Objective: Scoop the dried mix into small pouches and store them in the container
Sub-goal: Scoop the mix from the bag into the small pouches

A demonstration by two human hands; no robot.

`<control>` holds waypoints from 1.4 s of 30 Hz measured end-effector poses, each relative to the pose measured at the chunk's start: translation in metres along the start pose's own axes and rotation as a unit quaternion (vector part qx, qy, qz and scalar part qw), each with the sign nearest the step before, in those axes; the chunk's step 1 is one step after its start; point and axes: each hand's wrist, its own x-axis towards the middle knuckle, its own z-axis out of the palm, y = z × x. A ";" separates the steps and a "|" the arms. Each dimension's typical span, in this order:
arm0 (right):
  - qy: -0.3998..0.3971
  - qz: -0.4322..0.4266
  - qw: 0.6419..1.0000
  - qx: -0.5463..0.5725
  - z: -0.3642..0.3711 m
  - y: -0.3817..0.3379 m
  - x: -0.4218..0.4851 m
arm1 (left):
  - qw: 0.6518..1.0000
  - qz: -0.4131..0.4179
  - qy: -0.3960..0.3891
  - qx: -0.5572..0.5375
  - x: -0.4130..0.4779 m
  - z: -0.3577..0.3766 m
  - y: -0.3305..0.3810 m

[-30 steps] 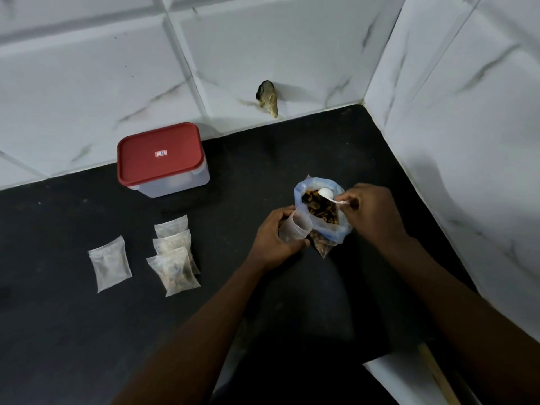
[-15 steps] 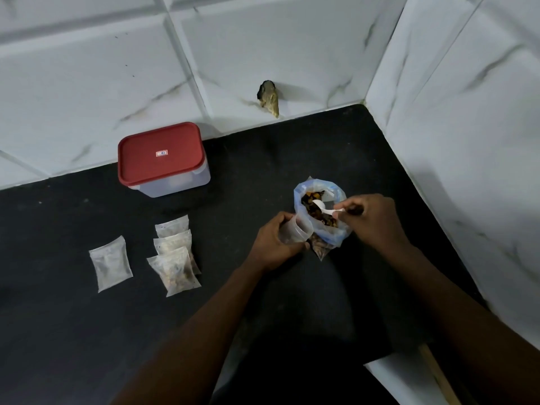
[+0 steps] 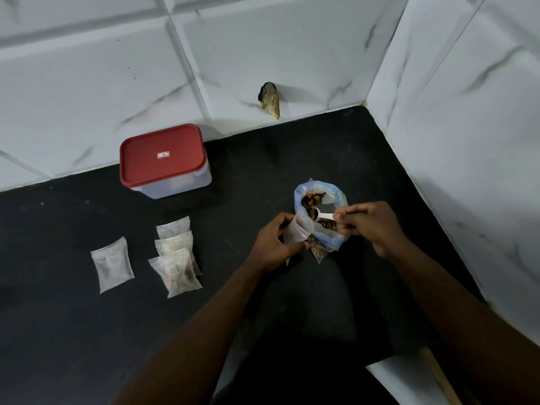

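- Left hand [image 3: 273, 247]: fingers are curling round an open small pouch [image 3: 298, 233], centre of frame, touching the bag's left side.
- Right hand [image 3: 369, 226]: fingers are pinching the white spoon [image 3: 324, 215] by its handle; its bowl is sitting in the bag's mouth among the dried mix [image 3: 311, 200].
- Bag [image 3: 333, 242]: is standing open on the black counter [image 3: 87, 331], right of centre.
- Container [image 3: 162, 154]: is sitting lidded in red, upper left, by the tiled wall.
- Filled pouches [image 3: 175, 255]: three are lying overlapped left of centre; a single pouch [image 3: 112, 264] is lying apart, further left.

Home kitchen corner: black countertop [image 3: 87, 331], white marble-look wall tiles [image 3: 277, 39], red-lidded plastic food container [image 3: 162, 154].
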 end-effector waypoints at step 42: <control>-0.019 -0.104 0.994 0.019 -0.001 -0.001 -0.063 | 0.994 0.081 0.072 0.006 -0.010 0.000 0.016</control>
